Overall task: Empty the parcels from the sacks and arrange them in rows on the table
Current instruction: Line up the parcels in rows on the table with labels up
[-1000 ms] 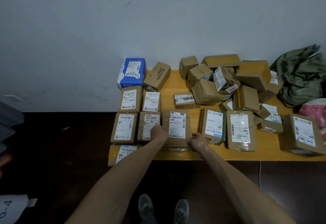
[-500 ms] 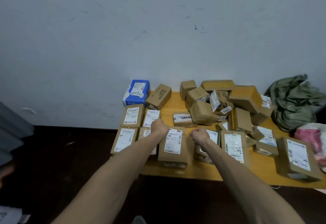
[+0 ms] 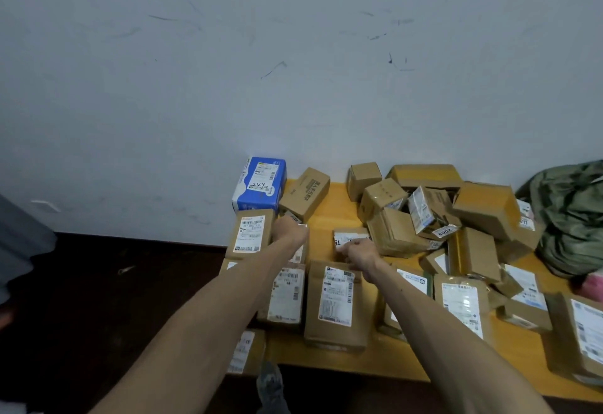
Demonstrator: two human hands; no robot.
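Observation:
Brown cardboard parcels with white labels lie in rows on the left part of the orange table (image 3: 329,214). One long parcel (image 3: 336,302) lies in the front row between my forearms. My left hand (image 3: 290,232) hovers curled over a second-row parcel (image 3: 301,252), which it mostly hides; its grip is not visible. My right hand (image 3: 357,250) has its fingers curled on the near edge of a small labelled parcel (image 3: 350,236) at the table's middle. Behind it, a loose pile of parcels (image 3: 424,211) is heaped on the right. A green sack (image 3: 571,214) lies crumpled at the far right.
A blue parcel (image 3: 261,185) and a tilted brown box (image 3: 305,193) stand against the white wall. A large box (image 3: 584,332) sits near the front right edge, a pink bag (image 3: 595,284) behind it. One parcel (image 3: 244,351) overhangs the front left corner. Dark floor lies to the left.
Both hands let go of the long front-row parcel and moved away from me, the left to the second-row parcel, the right to the small parcel. The camera tilted up.

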